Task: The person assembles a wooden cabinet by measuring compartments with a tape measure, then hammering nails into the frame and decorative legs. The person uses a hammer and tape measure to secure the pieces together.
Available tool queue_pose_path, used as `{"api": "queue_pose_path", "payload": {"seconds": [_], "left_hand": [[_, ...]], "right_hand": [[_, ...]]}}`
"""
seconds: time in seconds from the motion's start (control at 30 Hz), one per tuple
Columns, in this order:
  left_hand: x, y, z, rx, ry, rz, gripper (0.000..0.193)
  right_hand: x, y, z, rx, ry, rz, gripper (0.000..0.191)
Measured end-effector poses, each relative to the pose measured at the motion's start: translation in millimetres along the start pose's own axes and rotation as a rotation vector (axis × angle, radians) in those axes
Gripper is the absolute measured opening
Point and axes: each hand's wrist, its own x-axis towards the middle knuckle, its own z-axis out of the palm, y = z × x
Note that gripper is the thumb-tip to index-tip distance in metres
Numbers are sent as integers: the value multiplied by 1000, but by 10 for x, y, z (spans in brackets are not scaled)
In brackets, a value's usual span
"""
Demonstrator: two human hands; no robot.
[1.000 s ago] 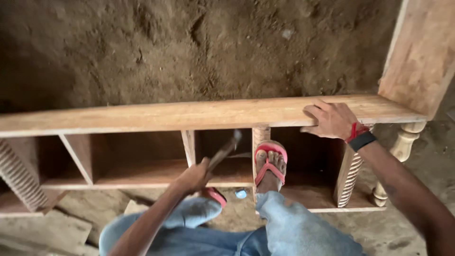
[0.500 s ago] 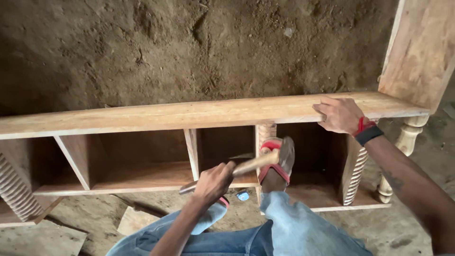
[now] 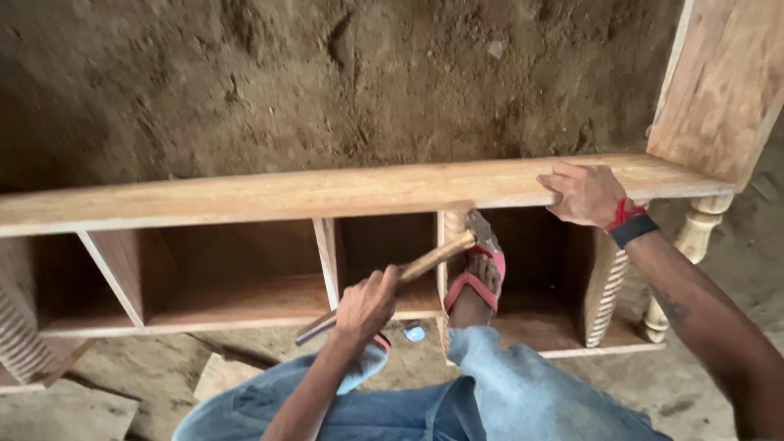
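Bare earth and scraps of board make up the floor of this workshop, with a rough dirt wall behind. Nearest the camera are the person's knees in blue jeans (image 3: 490,392), and one foot in a red sandal (image 3: 476,282) braced inside a compartment of the wooden shelf unit (image 3: 245,196) lying on its side. The left hand (image 3: 365,304) has its fingers curled tight round the wooden handle of a hammer (image 3: 408,269). The handle runs slantwise, up and to the right from the fist, and the metal head sits just beside the upright divider (image 3: 447,245), under the long top board, close above the sandalled foot. Farther off, the right hand (image 3: 584,194), with a red and black band at the wrist, rests on the top board's edge, fingers bent over it and pressing down. Of the two hands, the left is nearer the divider. A turned leg (image 3: 694,237) stands beyond, at the right end.
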Motion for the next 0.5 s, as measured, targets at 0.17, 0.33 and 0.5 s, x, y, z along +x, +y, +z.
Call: {"api": "queue_pose_path", "payload": {"seconds": [0.17, 0.33, 0.5], "left_hand": [[-6, 75, -23, -77, 109, 59, 19], [10, 70, -86, -87, 75, 29, 21], [30, 38, -80, -92, -30, -66, 17]], "right_hand": [[-9, 15, 18, 45, 83, -21, 42], [-27, 40, 45, 98, -27, 26, 47], [-19, 58, 65, 39, 20, -2, 43]]}}
